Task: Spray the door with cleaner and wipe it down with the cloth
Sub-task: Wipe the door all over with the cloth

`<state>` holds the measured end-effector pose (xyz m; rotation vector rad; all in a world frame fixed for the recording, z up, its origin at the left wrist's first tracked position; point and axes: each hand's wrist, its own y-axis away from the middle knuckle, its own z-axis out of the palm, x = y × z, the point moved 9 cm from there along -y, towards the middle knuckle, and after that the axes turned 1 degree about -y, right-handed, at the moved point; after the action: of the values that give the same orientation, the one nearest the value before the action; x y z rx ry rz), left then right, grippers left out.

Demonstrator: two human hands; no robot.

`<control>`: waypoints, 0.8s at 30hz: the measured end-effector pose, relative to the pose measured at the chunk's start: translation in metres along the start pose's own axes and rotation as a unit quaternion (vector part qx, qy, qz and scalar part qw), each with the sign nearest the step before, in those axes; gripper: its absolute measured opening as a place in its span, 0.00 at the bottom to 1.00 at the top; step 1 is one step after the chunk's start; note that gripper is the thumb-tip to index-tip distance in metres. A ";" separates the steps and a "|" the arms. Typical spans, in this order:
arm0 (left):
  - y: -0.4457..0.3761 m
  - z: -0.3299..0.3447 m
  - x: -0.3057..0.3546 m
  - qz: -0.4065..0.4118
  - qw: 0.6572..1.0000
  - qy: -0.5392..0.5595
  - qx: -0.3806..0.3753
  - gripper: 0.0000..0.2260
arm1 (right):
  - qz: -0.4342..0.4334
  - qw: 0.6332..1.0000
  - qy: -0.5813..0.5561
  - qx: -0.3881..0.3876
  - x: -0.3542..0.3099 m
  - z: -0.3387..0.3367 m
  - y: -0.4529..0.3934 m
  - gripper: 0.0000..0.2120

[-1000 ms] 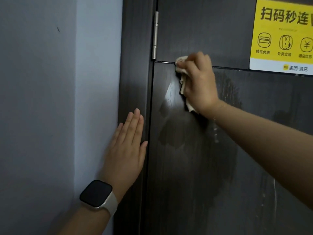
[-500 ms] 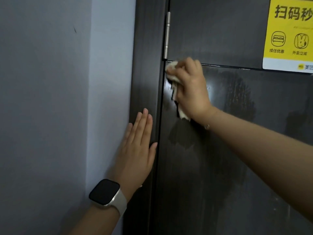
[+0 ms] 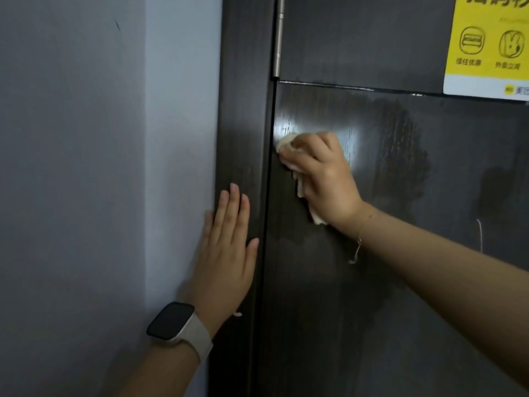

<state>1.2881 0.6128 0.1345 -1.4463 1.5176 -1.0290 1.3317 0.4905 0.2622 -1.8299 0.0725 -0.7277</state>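
A dark brown wood-grain door point(image 3: 372, 282) fills the right side, with wet streaks and a damp patch across its panel. My right hand point(image 3: 323, 179) grips a crumpled cream cloth point(image 3: 299, 184) and presses it against the door near its hinge edge, below the horizontal groove. My left hand point(image 3: 226, 253), fingers straight and together, rests flat on the dark door frame point(image 3: 243, 110) and the wall edge. A watch sits on the left wrist. No spray bottle is in view.
A grey-blue wall point(image 3: 86, 196) takes up the left half. A metal hinge point(image 3: 279, 38) runs along the door's left edge at the top. A yellow sticker point(image 3: 486, 44) is stuck on the upper right of the door.
My right hand has wiped the cloth downward from the groove by the hinge to a lower spot on the panel. The left hand stays flat on the frame. The view has shifted.
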 end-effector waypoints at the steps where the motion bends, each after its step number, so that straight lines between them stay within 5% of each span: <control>1: 0.001 0.000 0.000 0.001 1.000 0.002 -0.001 0.29 | 0.001 1.000 -0.006 -0.005 -0.008 0.006 0.020 0.16; 9: 0.014 0.004 0.002 -0.015 0.999 0.030 -0.029 0.30 | -0.167 0.944 -0.108 -0.263 -0.116 0.057 0.241 0.14; 11: 0.029 0.009 0.005 -0.032 0.999 0.010 -0.028 0.30 | -0.135 0.952 -0.103 -0.255 -0.093 0.052 0.221 0.20; 16: 0.064 0.031 0.009 -0.066 0.996 -0.052 -0.025 0.30 | -0.040 0.997 -0.022 -0.056 -0.011 0.000 0.118 0.15; 19: 0.069 0.036 0.010 -0.084 0.994 -0.068 -0.009 0.29 | 0.042 0.999 -0.022 0.003 -0.003 -0.006 0.126 0.15; 24: 0.071 0.037 0.009 -0.058 0.995 -0.083 -0.009 0.29 | -0.067 0.983 -0.058 -0.158 -0.070 0.031 0.248 0.15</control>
<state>1.2959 0.6038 0.0553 -1.6071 1.3399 -0.9403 1.3635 0.4477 0.0086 -2.1947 -0.0126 -0.7322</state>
